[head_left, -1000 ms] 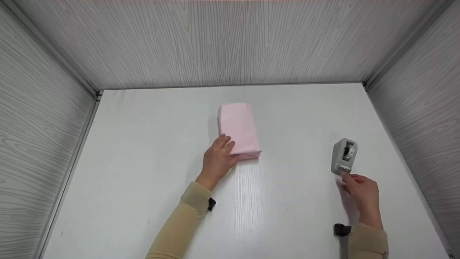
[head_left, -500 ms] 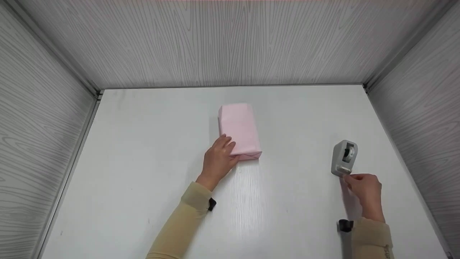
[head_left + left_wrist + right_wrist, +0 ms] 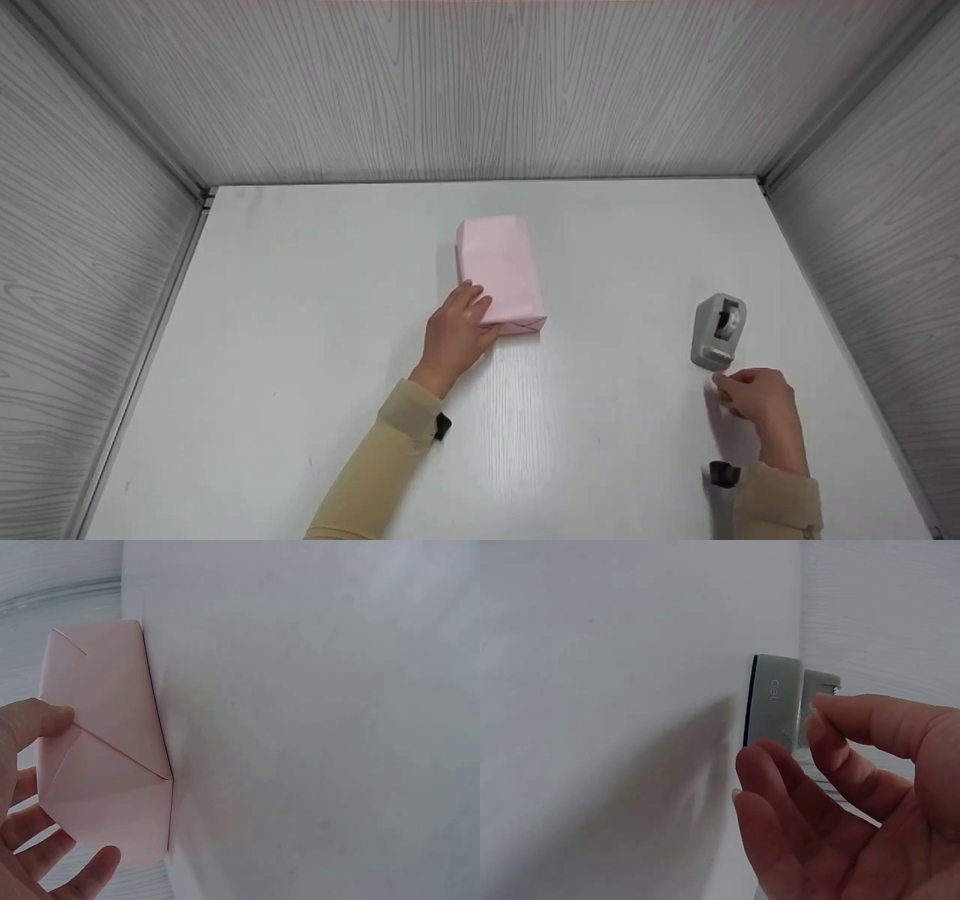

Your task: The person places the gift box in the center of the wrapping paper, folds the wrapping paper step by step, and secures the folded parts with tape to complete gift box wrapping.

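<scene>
A box wrapped in pink paper [image 3: 499, 262] lies on the white table, its folded end towards me. My left hand [image 3: 454, 339] grips its near left corner. In the left wrist view the thumb [image 3: 56, 720] presses the folded flap of the pink box [image 3: 112, 690], while the fingers spread along its other side. To the right stands a grey tape dispenser [image 3: 718, 330] with a roll in it. Just in front of it is my right hand [image 3: 759, 396], thumb and forefinger pinched on a clear, barely visible strip of tape [image 3: 803, 721].
The white table [image 3: 315, 300] is bounded by grey wood-grain panels at the back [image 3: 480, 90] and on both sides. A wide stretch of tabletop separates the box from the dispenser.
My right hand has drawn slightly back towards me, away from the front of the dispenser. My left hand and the pink box stay where they were.
</scene>
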`<state>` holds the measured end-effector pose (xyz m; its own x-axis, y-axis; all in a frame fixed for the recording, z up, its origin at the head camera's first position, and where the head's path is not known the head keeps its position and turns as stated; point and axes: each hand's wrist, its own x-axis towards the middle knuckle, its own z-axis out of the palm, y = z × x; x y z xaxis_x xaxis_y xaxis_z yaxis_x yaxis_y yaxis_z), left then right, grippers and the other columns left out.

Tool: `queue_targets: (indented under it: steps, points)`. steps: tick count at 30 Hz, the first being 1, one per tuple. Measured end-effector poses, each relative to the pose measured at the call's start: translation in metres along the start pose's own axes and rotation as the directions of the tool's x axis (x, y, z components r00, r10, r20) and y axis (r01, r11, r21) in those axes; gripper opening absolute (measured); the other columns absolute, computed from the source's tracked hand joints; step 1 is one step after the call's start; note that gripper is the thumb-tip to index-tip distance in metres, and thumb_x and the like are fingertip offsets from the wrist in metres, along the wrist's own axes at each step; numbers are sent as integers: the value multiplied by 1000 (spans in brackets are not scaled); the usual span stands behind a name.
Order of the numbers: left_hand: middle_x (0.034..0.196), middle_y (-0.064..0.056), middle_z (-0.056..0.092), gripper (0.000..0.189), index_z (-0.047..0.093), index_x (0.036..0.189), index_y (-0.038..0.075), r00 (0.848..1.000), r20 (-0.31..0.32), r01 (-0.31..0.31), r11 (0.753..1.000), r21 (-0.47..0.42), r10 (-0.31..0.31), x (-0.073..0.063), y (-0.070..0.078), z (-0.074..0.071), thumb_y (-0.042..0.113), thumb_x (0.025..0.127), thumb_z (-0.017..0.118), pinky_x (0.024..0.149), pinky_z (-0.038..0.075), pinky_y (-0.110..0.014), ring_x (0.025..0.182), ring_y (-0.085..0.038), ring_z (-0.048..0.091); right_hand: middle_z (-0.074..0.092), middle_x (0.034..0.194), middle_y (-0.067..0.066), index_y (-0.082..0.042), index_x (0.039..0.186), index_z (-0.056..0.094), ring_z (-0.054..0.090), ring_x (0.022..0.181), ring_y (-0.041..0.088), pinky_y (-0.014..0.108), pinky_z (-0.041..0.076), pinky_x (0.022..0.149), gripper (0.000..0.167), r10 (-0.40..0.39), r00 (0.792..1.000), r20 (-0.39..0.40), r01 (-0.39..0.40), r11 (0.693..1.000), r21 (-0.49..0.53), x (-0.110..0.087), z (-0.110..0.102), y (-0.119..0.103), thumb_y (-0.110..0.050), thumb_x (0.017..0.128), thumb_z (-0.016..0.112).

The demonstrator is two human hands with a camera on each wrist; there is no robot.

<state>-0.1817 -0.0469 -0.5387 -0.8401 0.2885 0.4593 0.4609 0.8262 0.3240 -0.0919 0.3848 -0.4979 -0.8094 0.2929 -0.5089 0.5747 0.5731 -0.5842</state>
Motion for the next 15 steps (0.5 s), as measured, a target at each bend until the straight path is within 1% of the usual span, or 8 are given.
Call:
queue_targets:
  steps: [4,7,9,12,15]
  points:
    - [122,-13,63,40,72,111,4,1000,-4,-4,1000,-3,4,0,0,0,28,80,81,95,49,-39,125,-29,53,67,96,14,9,114,59,63,88,24,36,54,75,42,-57,997,51,57,998,-5,-4,12,-12,-30,98,58]
    - [122,-13,63,41,72,111,4,1000,-6,-6,1000,-4,6,0,0,-1,29,80,81,95,49,-40,125,-29,53,66,97,13,5,112,60,62,91,26,36,52,75,41,-102,993,56,103,994,-29,-5,25,-25,-34,98,58]
    - [122,-12,63,40,72,111,4,1000,-8,-6,1000,-5,6,0,1,-1,29,80,81,94,50,-40,125,-29,53,67,95,11,2,109,62,62,91,26,35,50,73,40,-141,989,53,143,989,-34,-4,35,-35,-36,98,59]
    - [122,-12,63,40,72,111,4,1000,-6,-7,1000,5,7,0,0,-1,28,80,81,93,50,-40,125,-29,53,67,90,9,1,103,64,62,87,25,32,48,70,36,-222,974,40,223,975,-24,-3,52,-51,-35,98,60]
    - [123,-11,63,41,72,111,5,1000,0,-4,1000,15,4,0,1,-2,29,80,81,94,50,-39,125,-28,53,66,86,9,1,99,66,62,83,23,31,48,68,33,-311,950,22,311,950,1,-2,70,-67,-32,98,61]
